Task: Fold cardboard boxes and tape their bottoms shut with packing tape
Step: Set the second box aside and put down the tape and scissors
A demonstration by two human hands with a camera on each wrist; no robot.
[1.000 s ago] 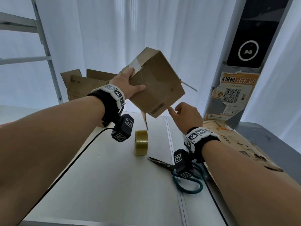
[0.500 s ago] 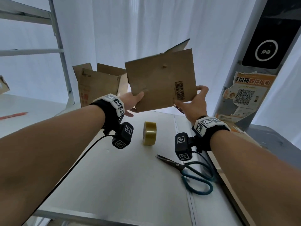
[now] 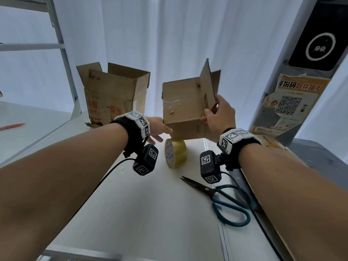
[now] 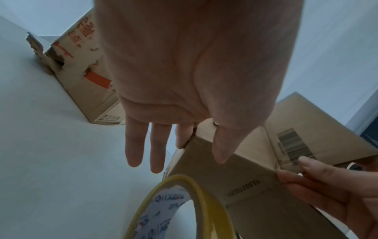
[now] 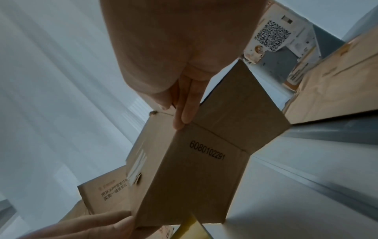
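A small brown cardboard box (image 3: 180, 108) hangs above the white table (image 3: 150, 213), its open side turned toward me and one flap standing up on the right. My left hand (image 3: 160, 129) touches its lower left corner with straight fingers; in the left wrist view the thumb (image 4: 223, 145) lies flat on the box (image 4: 245, 174). My right hand (image 3: 216, 115) pinches the box's right wall, thumb on the rim and fingers (image 5: 182, 113) on the outside of the box (image 5: 194, 169). A yellow packing tape roll (image 3: 176, 155) stands on edge right below.
A larger open box (image 3: 113, 95) with red print stands at the back left. Teal-handled scissors (image 3: 222, 198) lie near my right forearm. Flat cardboard (image 3: 278, 147) lies at the right, before a grey pillar with a QR poster (image 3: 290, 102). A red pen (image 3: 12, 126) lies far left.
The small box has turned from showing its closed barcode side to showing its open inside, and has come lower over the tape roll. My right hand has shifted to the box's right wall.
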